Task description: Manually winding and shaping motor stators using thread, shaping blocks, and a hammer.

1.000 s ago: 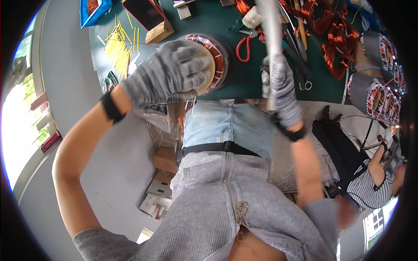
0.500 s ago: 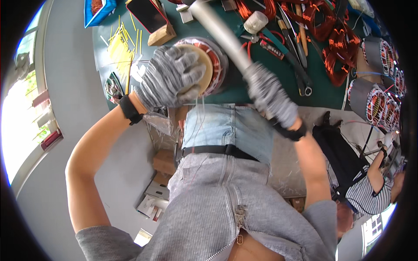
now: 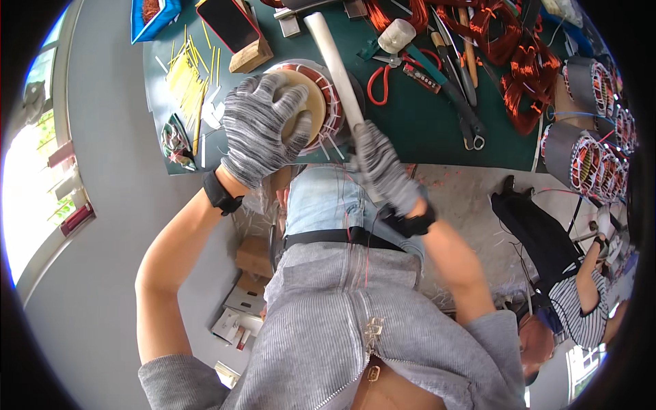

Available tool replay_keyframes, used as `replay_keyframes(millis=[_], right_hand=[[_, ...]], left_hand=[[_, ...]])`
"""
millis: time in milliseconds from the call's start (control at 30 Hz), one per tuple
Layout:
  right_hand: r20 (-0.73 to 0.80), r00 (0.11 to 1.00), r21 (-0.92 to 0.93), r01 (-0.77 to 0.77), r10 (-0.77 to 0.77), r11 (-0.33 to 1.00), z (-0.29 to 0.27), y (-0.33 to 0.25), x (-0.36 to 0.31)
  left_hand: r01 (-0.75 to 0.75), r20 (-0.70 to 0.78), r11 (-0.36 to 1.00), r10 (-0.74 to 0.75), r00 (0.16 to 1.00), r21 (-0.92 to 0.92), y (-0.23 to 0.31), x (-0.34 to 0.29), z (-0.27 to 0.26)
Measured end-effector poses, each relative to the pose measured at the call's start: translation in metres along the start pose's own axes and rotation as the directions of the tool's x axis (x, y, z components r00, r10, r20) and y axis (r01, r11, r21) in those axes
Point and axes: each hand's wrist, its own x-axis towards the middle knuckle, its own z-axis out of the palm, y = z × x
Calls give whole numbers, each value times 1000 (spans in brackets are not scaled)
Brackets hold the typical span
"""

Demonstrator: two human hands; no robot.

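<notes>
My left hand (image 3: 263,123), in a grey striped glove, lies over a round tan disc (image 3: 316,109) with its thumb and fingers spread around it, holding it. Beneath the disc sits a motor stator (image 3: 333,102), a ring with copper windings and white lacing; my palm hides part of it. White strips (image 3: 329,147) stick out on its near side. My right hand (image 3: 384,164), gloved alike, is closed around the lower end of a long white stick (image 3: 335,65). The stick slants up and left beside the stator's right edge. Whether it touches the stator I cannot tell.
Yellow strips (image 3: 188,82), a phone (image 3: 229,24) and a wooden block (image 3: 251,56) lie left on the green table (image 3: 403,133). Right are red-handled scissors (image 3: 378,85), a white roll (image 3: 397,35), copper coils (image 3: 529,82) and more stators (image 3: 588,160). Another person (image 3: 574,301) sits at far right.
My right hand has moved left and slightly down with the white stick, bringing it beside the stator. My left hand has shifted slightly left on the disc, its fingers spread wider.
</notes>
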Motion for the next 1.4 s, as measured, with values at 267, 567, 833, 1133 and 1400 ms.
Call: replay_keyframes(millis=[267, 567, 833, 1133, 1400], right_hand=[[915, 399, 397, -867, 57, -300, -45, -32, 26], [633, 752, 635, -640, 183, 433, -62, -23, 114], [149, 836, 345, 456, -528, 820, -40, -27, 135], [240, 914, -711, -63, 326, 700, -45, 93, 126], [212, 966, -93, -134, 151, 987, -90, 35, 129]], left_hand=[[373, -197, 922, -348, 916, 103, 27, -4, 11], [666, 569, 120, -423, 705, -737, -8, -20, -63], [187, 202, -85, -235, 951, -979, -70, 73, -47], [204, 107, 253, -353, 930, -946, -78, 119, -70], [47, 2, 174, -252, 968, -984, -79, 99, -53]])
